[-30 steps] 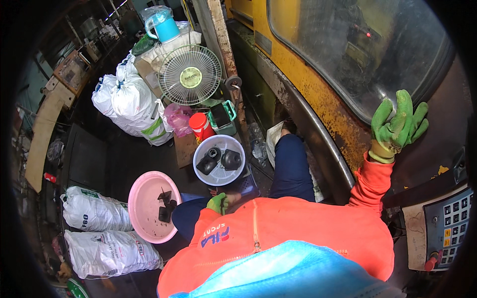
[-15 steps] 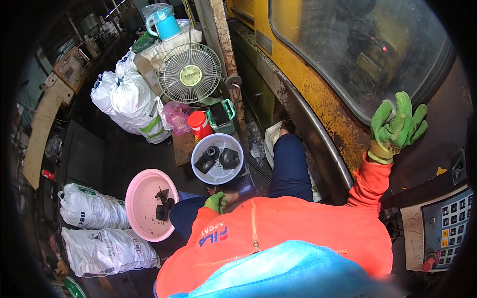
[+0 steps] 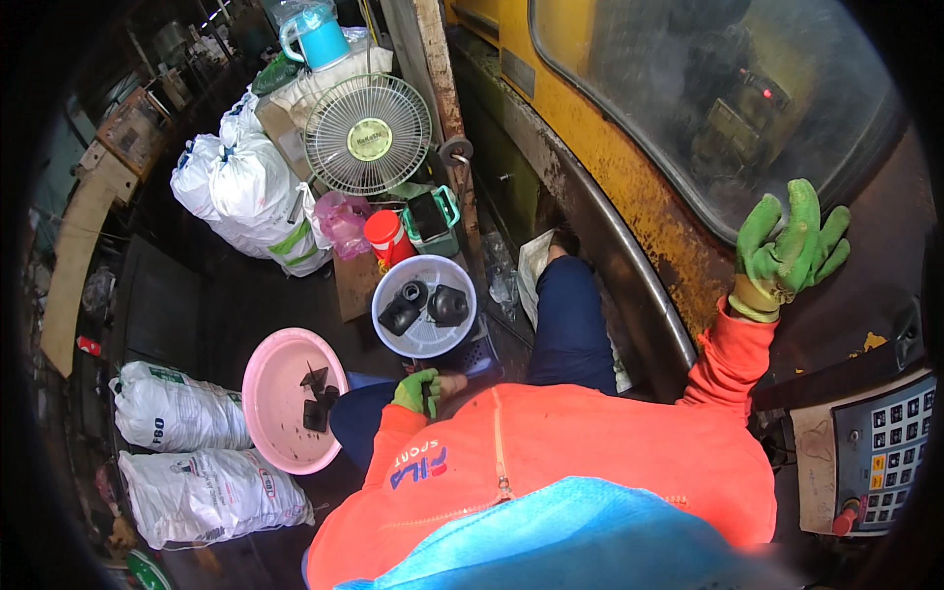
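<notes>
Beside the machine window's (image 3: 669,108) lower edge, our right hand (image 3: 792,246) is spread, empty; our left hand (image 3: 418,391) half-curls, its hold unclear.

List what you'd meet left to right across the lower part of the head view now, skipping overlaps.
White sacks → pink basin → lavender basin → raised navy trouser leg → right gloved hand → control panel with buttons.

Floor (image 3: 231,305) at my left, bearing two white sacks (image 3: 211,497), near, and a cluster of white bags (image 3: 254,192), far.
</notes>
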A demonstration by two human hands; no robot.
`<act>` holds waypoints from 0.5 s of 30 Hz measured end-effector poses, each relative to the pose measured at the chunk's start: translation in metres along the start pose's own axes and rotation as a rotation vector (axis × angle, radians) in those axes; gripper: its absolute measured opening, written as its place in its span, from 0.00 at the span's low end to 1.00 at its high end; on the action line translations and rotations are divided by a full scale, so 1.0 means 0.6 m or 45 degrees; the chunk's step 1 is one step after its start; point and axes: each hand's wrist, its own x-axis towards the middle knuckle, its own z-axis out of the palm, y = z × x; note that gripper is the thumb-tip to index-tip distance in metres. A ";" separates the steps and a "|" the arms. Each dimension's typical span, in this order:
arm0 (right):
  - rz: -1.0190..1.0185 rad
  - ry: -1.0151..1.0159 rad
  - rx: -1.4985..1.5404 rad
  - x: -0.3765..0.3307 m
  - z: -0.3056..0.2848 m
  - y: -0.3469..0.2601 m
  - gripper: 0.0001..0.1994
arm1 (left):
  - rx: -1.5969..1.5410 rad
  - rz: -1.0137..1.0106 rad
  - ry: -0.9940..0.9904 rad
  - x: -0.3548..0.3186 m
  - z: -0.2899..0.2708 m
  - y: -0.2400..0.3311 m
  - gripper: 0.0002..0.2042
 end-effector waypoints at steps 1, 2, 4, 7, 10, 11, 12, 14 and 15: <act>-0.019 0.011 -0.003 -0.002 0.001 0.000 0.10 | -0.031 0.084 0.004 -0.003 0.001 0.005 0.09; -0.029 0.014 -0.003 -0.003 0.001 0.002 0.09 | -0.070 0.149 -0.031 -0.007 0.003 0.010 0.11; -0.020 0.031 -0.003 -0.004 0.000 0.003 0.10 | -0.071 0.330 -0.074 -0.024 0.008 0.022 0.18; -0.022 0.029 0.004 0.001 0.002 -0.001 0.13 | -0.235 0.542 -0.333 -0.068 0.024 0.041 0.20; 0.481 0.161 0.551 -0.001 0.007 -0.046 0.12 | 0.444 1.072 -0.165 -0.129 0.056 0.063 0.21; 0.460 0.349 0.779 -0.004 0.012 -0.073 0.12 | 0.106 0.877 -0.341 -0.142 0.072 0.082 0.23; 0.399 0.358 1.006 -0.006 0.018 -0.102 0.11 | -0.287 0.640 -0.529 -0.156 0.090 0.098 0.24; 0.506 -0.099 1.480 -0.044 -0.009 -0.196 0.15 | -0.274 0.631 -0.637 -0.177 0.134 0.123 0.24; 0.486 -0.534 1.642 -0.066 -0.025 -0.248 0.17 | -0.196 0.589 -0.654 -0.182 0.157 0.137 0.23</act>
